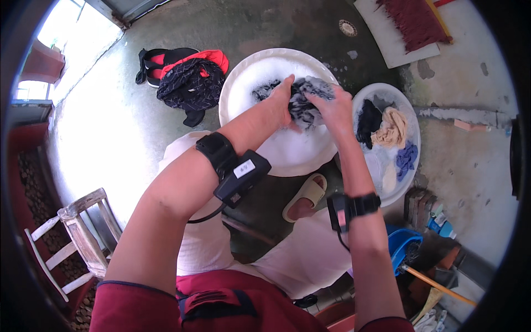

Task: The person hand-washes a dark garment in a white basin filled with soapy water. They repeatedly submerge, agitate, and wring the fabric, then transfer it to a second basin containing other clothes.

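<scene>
A dark, wet garment (304, 105) covered in suds is bunched up between my two hands over a large white basin (224, 105) full of foam. My left hand (282, 102) grips the garment's left side, with the thumb up and the other fingers partly hidden behind the cloth. On its right side my right hand (336, 108) is closed on the same cloth, with foam clinging to the fingers. Part of the dark fabric lies in the foam left of my left hand. I cannot make out what kind of garment it is.
Right of the basin stands a smaller white tub (416, 138) with black, beige and blue clothes. A pile of black and red clothing (191, 83) lies on the floor at the left. A wooden chair (83, 232), a blue dustpan (404, 243) and a drain (347, 28) are farther out.
</scene>
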The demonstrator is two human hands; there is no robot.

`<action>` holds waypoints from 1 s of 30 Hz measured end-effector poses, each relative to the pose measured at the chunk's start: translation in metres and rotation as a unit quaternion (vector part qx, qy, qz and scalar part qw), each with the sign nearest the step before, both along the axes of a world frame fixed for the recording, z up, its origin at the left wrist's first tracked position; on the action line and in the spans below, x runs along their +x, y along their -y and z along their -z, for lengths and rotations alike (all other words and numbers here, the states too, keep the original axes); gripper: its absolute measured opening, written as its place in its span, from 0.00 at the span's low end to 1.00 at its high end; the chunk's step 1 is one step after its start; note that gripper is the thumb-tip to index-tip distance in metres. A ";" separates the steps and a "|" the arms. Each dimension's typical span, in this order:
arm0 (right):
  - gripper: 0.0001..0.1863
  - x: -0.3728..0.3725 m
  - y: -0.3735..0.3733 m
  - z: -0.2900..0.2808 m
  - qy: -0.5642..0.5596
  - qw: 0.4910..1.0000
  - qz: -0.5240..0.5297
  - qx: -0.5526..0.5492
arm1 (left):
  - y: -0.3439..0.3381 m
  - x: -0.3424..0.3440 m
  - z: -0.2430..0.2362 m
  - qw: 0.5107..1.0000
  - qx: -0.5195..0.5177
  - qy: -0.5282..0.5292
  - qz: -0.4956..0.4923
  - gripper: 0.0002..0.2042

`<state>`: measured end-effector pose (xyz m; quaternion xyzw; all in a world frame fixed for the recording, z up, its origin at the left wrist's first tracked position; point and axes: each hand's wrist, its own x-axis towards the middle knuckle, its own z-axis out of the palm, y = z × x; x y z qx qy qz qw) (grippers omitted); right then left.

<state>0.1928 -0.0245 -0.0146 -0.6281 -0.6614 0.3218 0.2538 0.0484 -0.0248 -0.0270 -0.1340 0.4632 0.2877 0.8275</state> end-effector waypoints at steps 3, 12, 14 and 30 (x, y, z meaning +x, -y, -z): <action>0.18 -0.019 0.033 -0.055 0.008 0.991 -0.070 0.110 | -0.004 0.002 -0.008 0.986 0.155 0.054 0.005 0.17; 0.17 -0.027 0.011 -0.023 0.010 0.976 0.167 0.140 | -0.007 0.043 0.041 0.910 0.385 -0.155 -0.011 0.13; 0.16 -0.030 0.013 -0.018 0.040 0.968 0.148 0.200 | -0.013 0.044 0.033 0.979 0.163 -0.065 -0.101 0.13; 0.17 -0.013 0.012 0.025 -0.110 0.987 0.052 0.107 | -0.005 -0.005 0.016 0.869 0.289 -0.352 0.194 0.24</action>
